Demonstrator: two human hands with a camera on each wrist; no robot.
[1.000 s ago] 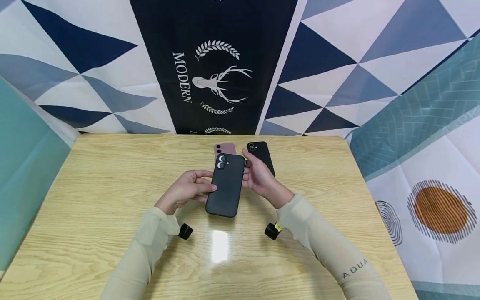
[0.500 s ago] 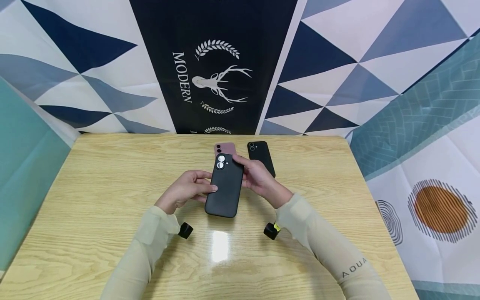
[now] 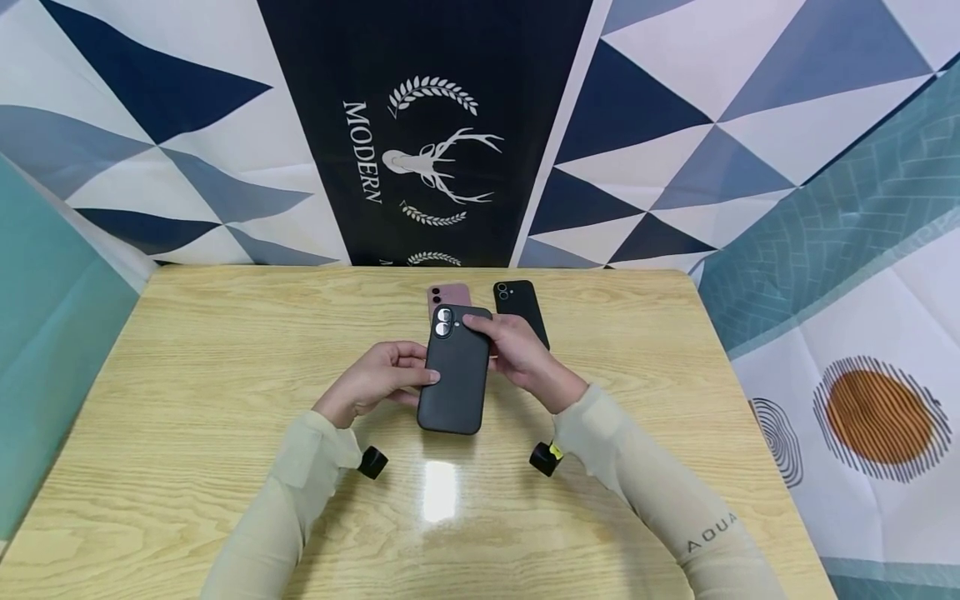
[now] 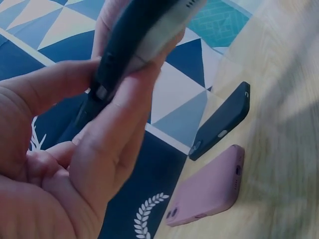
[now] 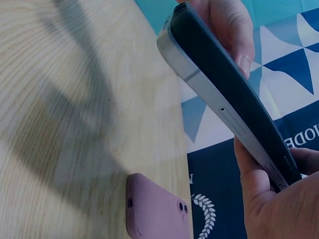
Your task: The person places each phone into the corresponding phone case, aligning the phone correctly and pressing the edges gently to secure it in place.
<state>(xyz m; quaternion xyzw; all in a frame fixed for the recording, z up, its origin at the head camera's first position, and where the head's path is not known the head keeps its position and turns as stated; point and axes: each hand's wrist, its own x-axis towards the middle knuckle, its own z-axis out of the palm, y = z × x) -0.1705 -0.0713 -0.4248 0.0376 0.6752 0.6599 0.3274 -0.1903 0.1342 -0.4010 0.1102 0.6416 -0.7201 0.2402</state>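
Observation:
Both hands hold a phone in a black case (image 3: 456, 383) above the table, camera end away from me. Along one long side, the right wrist view shows the phone's silver frame (image 5: 219, 109) standing out from the case. My left hand (image 3: 372, 379) grips the left side, thumb on the back and the other fingers behind. At the upper right corner my right hand (image 3: 522, 350) pinches it, with the thumb lying over the back beside the camera lenses. The left wrist view shows the left fingers on either side of the dark case (image 4: 117, 50).
A pink phone case (image 3: 450, 293) lies near the table's back edge, partly covered by the held phone. To its right is a black phone case (image 3: 520, 304). Behind the wooden table (image 3: 225, 350) hangs a patterned cloth (image 3: 435, 50).
My right thumb has come from beside the phone's edge onto its back near the lenses. The phone has shifted slightly to the right; the left hand keeps its grip.

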